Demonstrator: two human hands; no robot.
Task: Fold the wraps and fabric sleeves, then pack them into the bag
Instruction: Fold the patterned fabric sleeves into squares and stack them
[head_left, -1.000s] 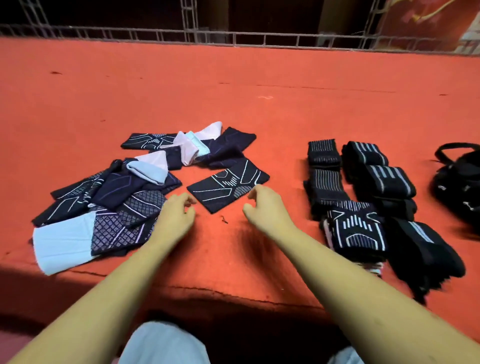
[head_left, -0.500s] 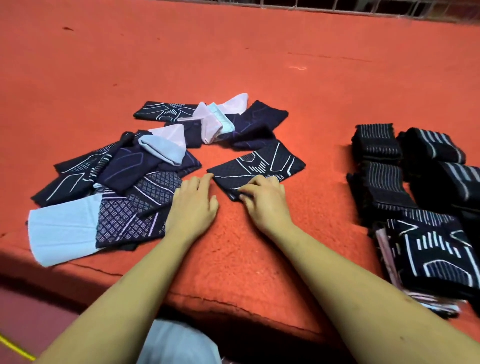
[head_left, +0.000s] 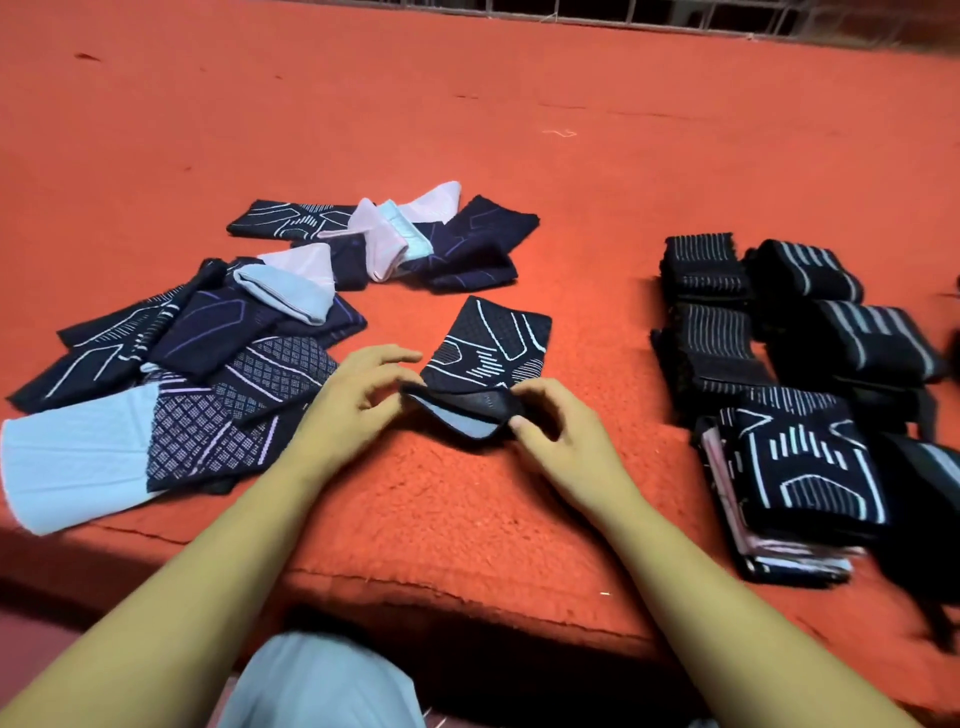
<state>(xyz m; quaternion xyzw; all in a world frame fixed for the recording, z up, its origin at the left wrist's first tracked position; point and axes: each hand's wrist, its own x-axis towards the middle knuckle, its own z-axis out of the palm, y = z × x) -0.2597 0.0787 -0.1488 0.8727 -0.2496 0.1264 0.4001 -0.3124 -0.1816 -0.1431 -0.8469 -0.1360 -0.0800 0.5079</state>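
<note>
A dark fabric sleeve (head_left: 488, 345) with pale line patterns lies on the red carpet in the middle. Its near edge is lifted, showing a light blue lining. My left hand (head_left: 353, 400) pinches that edge at its left corner and my right hand (head_left: 561, 431) pinches it at the right. A loose pile of unfolded sleeves (head_left: 208, 364) lies to the left, with more sleeves (head_left: 415, 239) behind. Folded wraps and sleeves (head_left: 800, 374) are stacked in rows on the right. The bag is barely in view at the right edge.
The red carpeted platform (head_left: 467, 130) ends in a front edge just below my forearms. A metal railing (head_left: 727, 21) runs along the far side. My knee in light fabric (head_left: 322, 680) shows at the bottom.
Both hands went from resting in front of the middle sleeve to pinching its near edge and lifting it. The view moved closer and to the left, putting the bag out of frame.
</note>
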